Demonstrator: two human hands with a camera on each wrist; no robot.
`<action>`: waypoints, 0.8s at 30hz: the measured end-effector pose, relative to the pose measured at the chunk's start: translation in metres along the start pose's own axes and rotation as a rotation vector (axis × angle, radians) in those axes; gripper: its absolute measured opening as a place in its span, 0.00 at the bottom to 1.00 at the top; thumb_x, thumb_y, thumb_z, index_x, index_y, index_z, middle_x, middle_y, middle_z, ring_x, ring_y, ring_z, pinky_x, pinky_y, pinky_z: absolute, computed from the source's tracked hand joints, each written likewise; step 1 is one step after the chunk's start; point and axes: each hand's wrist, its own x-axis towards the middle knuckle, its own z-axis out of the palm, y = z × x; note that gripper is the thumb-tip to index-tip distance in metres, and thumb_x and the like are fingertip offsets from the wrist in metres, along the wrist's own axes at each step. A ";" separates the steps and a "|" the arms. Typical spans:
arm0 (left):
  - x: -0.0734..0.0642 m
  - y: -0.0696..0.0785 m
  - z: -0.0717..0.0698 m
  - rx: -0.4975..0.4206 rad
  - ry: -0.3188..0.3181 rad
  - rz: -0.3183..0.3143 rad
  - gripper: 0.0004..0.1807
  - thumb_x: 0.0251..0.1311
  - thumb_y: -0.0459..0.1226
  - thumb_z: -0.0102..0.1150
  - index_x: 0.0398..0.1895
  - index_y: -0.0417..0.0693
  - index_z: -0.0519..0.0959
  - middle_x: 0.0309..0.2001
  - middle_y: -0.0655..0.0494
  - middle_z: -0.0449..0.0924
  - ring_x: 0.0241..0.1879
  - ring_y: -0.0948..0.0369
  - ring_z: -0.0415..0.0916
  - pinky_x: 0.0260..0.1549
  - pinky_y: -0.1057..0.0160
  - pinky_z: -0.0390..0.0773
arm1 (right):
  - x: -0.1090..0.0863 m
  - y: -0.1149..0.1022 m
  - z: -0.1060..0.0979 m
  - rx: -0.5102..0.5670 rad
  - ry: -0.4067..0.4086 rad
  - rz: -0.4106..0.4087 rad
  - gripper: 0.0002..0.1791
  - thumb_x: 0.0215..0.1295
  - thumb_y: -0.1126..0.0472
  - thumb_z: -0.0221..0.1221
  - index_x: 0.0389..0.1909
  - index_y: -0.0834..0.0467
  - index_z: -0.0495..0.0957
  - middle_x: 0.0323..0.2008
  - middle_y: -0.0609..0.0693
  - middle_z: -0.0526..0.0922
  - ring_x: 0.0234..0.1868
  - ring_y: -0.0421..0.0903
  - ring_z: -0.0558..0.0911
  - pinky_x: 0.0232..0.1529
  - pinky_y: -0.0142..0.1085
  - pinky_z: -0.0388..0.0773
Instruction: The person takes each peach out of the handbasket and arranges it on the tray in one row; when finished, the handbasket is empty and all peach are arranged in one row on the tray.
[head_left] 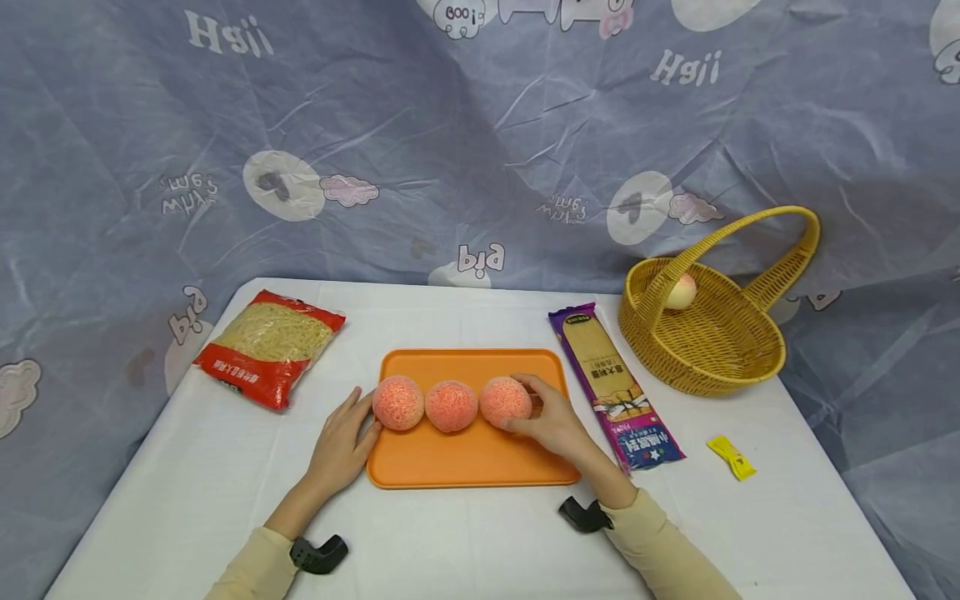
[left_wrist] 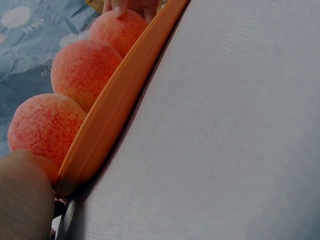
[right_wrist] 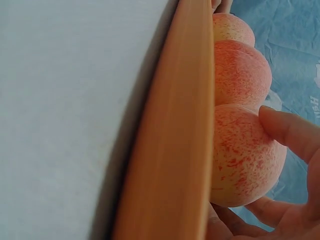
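Three pinkish-orange peaches stand in a row, touching or nearly so, on an orange tray (head_left: pixel 472 462). My right hand (head_left: pixel 558 425) grips the right peach (head_left: pixel 504 400), thumb on its near side and fingers round its far right side; the right wrist view shows the thumb (right_wrist: pixel 287 127) pressed on its skin. At the tray's left end, my left hand (head_left: pixel 341 446) has its fingers extended, fingertips right at the left peach (head_left: pixel 398 403) and the tray rim. Between them sits the middle peach (head_left: pixel 451 407), which neither hand touches.
A red bag of pasta (head_left: pixel 270 346) lies at the back left. Right of the tray are a purple pack of noodles (head_left: pixel 611 379), a yellow wrapped sweet (head_left: pixel 731 457) and a wicker basket (head_left: pixel 705 375) holding another peach (head_left: pixel 681 292). A printed cloth (head_left: pixel 420 167) hangs behind the white table.
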 end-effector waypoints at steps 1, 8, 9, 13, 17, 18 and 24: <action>0.000 0.000 0.000 0.000 -0.002 -0.001 0.28 0.67 0.39 0.55 0.68 0.38 0.68 0.67 0.41 0.71 0.72 0.40 0.58 0.66 0.36 0.59 | 0.000 0.000 0.000 -0.007 -0.002 0.001 0.39 0.52 0.62 0.72 0.66 0.57 0.69 0.58 0.57 0.77 0.50 0.51 0.78 0.49 0.41 0.80; 0.000 0.001 0.000 -0.001 -0.006 0.001 0.27 0.67 0.38 0.55 0.68 0.37 0.68 0.66 0.40 0.71 0.71 0.40 0.58 0.66 0.36 0.59 | 0.000 0.001 0.001 -0.032 -0.003 0.004 0.39 0.53 0.59 0.72 0.67 0.57 0.68 0.59 0.56 0.77 0.49 0.49 0.78 0.50 0.41 0.80; 0.000 0.001 0.001 0.000 -0.004 0.003 0.27 0.67 0.38 0.55 0.68 0.37 0.68 0.66 0.40 0.71 0.71 0.40 0.58 0.66 0.36 0.59 | 0.000 0.001 0.001 -0.030 -0.003 0.004 0.39 0.53 0.59 0.72 0.67 0.57 0.68 0.59 0.56 0.77 0.50 0.49 0.78 0.51 0.42 0.80; 0.000 0.000 0.001 -0.001 -0.001 0.010 0.27 0.67 0.38 0.55 0.67 0.37 0.68 0.66 0.40 0.71 0.71 0.40 0.58 0.66 0.36 0.59 | -0.001 0.000 0.002 -0.032 -0.004 0.000 0.39 0.53 0.60 0.71 0.67 0.57 0.68 0.61 0.56 0.76 0.51 0.50 0.78 0.54 0.45 0.80; 0.000 -0.001 0.001 0.000 0.001 0.014 0.27 0.67 0.38 0.55 0.67 0.37 0.68 0.66 0.41 0.71 0.71 0.40 0.58 0.66 0.36 0.59 | -0.001 0.000 0.002 -0.053 -0.007 -0.006 0.39 0.54 0.60 0.70 0.68 0.57 0.67 0.62 0.56 0.75 0.53 0.51 0.77 0.55 0.46 0.79; 0.000 -0.001 0.001 -0.001 0.002 0.014 0.27 0.67 0.38 0.55 0.67 0.37 0.68 0.66 0.41 0.71 0.71 0.40 0.58 0.66 0.36 0.59 | -0.001 0.000 0.002 -0.058 -0.005 -0.007 0.39 0.54 0.60 0.70 0.68 0.57 0.67 0.62 0.56 0.75 0.54 0.51 0.77 0.56 0.47 0.79; -0.001 -0.001 0.001 -0.005 0.002 0.010 0.27 0.67 0.37 0.55 0.67 0.37 0.68 0.66 0.41 0.71 0.72 0.40 0.58 0.67 0.37 0.58 | -0.003 -0.001 0.002 -0.087 -0.002 -0.009 0.40 0.54 0.58 0.70 0.69 0.57 0.66 0.64 0.58 0.73 0.61 0.55 0.74 0.62 0.54 0.73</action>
